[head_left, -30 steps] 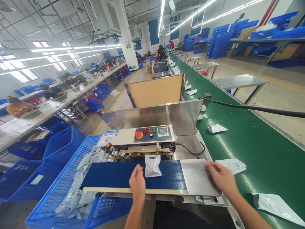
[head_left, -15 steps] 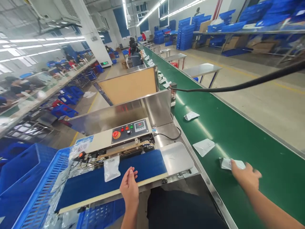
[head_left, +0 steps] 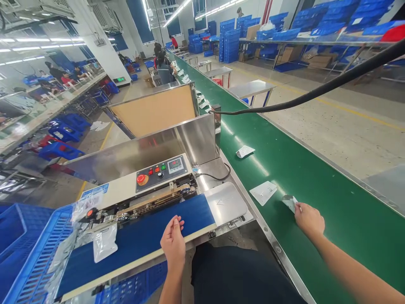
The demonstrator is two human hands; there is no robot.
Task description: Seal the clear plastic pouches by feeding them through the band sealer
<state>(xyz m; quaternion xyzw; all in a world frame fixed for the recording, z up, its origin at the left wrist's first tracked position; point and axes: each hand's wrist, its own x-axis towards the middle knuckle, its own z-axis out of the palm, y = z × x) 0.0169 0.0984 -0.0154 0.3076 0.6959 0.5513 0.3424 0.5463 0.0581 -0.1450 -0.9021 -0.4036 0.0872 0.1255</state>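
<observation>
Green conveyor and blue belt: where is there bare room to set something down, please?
The green conveyor is bare from the right hand to its far edge. The blue belt is bare between the white pouch and the left hand. Crowded: left of the right hand, with the held pouch and two loose pouches.

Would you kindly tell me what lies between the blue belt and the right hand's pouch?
In the head view: the metal end plate, the metal side rail, then the green conveyor belt with another white pouch lying on it, before the held pouch.
</observation>
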